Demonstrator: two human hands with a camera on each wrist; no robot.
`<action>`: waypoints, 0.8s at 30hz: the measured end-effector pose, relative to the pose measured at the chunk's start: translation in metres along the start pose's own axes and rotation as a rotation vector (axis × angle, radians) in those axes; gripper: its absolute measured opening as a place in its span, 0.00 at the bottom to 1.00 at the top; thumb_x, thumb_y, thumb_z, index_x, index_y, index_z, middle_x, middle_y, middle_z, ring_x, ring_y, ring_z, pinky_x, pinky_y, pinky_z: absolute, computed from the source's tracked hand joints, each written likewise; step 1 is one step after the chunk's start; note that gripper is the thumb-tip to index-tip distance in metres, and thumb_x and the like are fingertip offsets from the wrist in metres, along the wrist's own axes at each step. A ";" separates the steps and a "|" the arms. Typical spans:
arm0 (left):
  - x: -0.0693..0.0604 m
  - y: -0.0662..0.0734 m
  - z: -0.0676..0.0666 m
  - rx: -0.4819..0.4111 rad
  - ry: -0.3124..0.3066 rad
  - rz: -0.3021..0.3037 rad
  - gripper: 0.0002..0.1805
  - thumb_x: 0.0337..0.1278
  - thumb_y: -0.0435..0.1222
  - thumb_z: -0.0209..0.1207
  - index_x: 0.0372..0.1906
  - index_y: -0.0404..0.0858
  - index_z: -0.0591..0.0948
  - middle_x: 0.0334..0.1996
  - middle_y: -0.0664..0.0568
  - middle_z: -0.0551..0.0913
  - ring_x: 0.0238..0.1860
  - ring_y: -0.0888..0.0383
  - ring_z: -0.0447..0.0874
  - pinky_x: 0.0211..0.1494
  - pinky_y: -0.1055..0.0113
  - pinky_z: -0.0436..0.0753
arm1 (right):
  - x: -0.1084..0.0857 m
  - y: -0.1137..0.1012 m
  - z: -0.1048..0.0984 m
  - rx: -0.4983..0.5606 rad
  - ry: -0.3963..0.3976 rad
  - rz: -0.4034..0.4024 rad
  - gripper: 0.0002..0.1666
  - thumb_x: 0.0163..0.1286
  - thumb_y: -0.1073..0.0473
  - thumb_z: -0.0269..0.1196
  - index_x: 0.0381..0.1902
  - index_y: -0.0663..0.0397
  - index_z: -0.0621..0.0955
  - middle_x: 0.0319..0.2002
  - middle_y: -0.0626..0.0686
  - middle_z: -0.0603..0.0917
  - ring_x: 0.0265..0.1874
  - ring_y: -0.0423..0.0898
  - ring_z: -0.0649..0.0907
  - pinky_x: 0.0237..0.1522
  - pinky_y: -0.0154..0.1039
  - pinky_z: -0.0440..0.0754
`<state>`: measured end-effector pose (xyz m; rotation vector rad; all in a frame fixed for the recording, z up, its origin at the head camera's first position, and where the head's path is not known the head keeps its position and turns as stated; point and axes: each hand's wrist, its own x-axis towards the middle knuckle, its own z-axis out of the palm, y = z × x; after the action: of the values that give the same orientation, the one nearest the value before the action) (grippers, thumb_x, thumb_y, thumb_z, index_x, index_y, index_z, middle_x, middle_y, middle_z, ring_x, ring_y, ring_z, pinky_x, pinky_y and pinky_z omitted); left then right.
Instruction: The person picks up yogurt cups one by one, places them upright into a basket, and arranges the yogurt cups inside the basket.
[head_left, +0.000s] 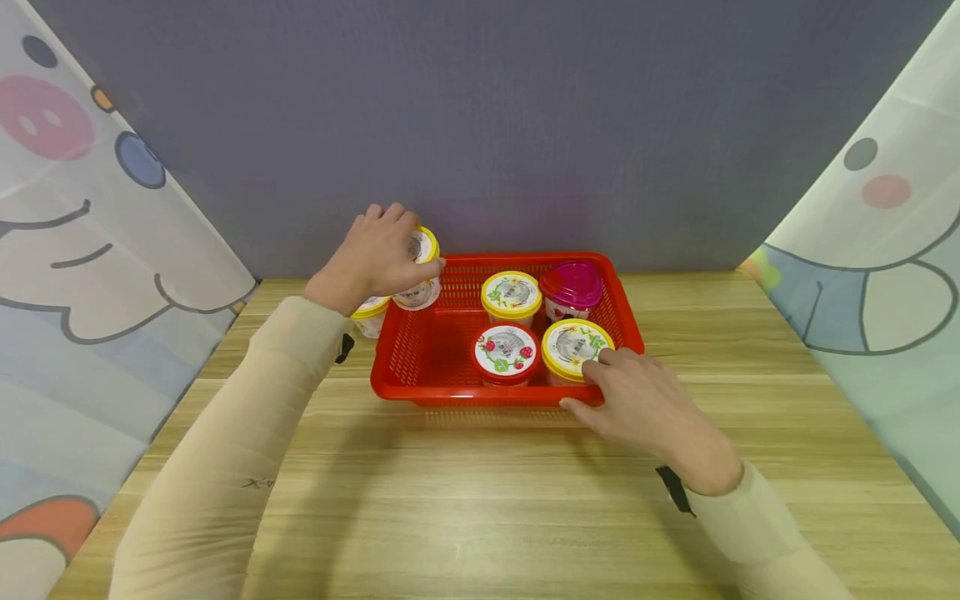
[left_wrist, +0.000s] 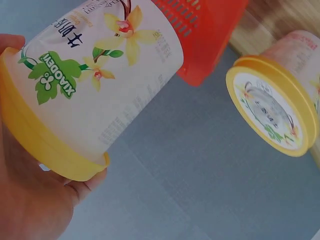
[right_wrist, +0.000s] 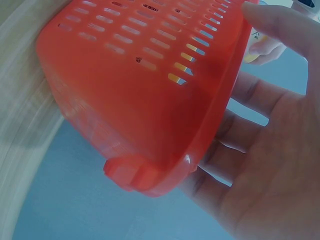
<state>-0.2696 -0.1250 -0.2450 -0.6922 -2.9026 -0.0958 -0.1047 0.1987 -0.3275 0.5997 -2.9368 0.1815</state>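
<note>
My left hand (head_left: 381,257) grips a yellow-lidded ice cream cup (head_left: 417,294) by its lid, over the left end of the red plastic basket (head_left: 427,392). Vanilla flowers and a green leaf mark the cup's side in the left wrist view. Another yellow-lidded cup (left_wrist: 267,110) stands outside the basket on the left, partly hidden by my wrist in the head view. At the near right corner, my right hand (head_left: 648,400) holds the basket's rim (right_wrist: 220,105), thumb on one side and fingers on the other.
Inside the basket, toward its right, sit a yellow-lidded cup (head_left: 512,293), a magenta-lidded cup (head_left: 572,285), a red-lidded strawberry cup (head_left: 506,350) and another yellow-lidded cup (head_left: 573,346). The wooden table (head_left: 465,517) meets a grey wall (head_left: 480,125) behind the basket.
</note>
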 end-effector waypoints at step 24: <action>0.021 0.030 0.037 0.049 -0.084 0.128 0.39 0.54 0.61 0.58 0.54 0.30 0.75 0.55 0.41 0.74 0.54 0.43 0.67 0.63 0.48 0.69 | -0.001 0.000 0.003 -0.011 -0.003 0.000 0.23 0.61 0.38 0.71 0.35 0.52 0.83 0.30 0.50 0.79 0.28 0.48 0.77 0.29 0.47 0.78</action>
<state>-0.2792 -0.0856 -0.2771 -0.8922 -2.9190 0.0207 -0.1044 0.1986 -0.3303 0.5985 -2.9388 0.1643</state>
